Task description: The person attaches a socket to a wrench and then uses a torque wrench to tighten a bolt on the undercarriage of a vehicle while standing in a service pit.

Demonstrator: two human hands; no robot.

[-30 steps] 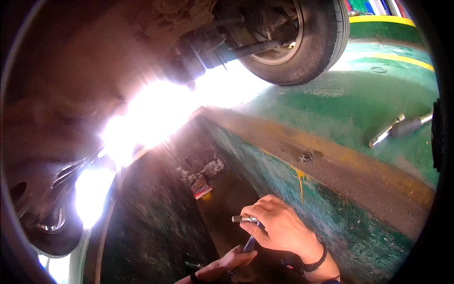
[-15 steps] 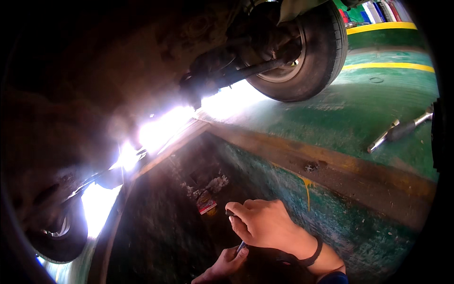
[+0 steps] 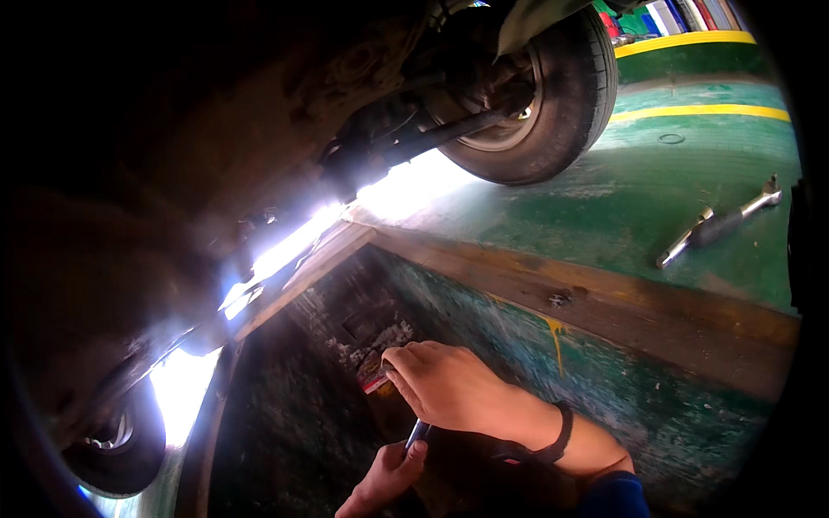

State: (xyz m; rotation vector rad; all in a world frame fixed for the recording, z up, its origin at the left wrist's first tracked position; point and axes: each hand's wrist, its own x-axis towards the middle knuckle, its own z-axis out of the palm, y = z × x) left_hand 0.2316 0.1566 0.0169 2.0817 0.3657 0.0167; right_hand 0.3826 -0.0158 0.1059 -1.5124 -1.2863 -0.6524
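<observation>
- Left hand [image 3: 384, 481], low in the pit, fingers closed on the lower end of a slim metal tool [image 3: 415, 434].
- Right hand [image 3: 449, 387] wraps its upper end.
- A wrench [image 3: 717, 223] lies on the green floor [image 3: 656, 186], right of the tyre [image 3: 553, 95].

Both hands [image 3: 432, 423] curled shut, close together

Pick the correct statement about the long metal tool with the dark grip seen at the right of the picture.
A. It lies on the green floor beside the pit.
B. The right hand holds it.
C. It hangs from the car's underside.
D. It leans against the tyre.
A: the long metal tool lies flat on the green floor, away from the tyre and both hands.
</observation>
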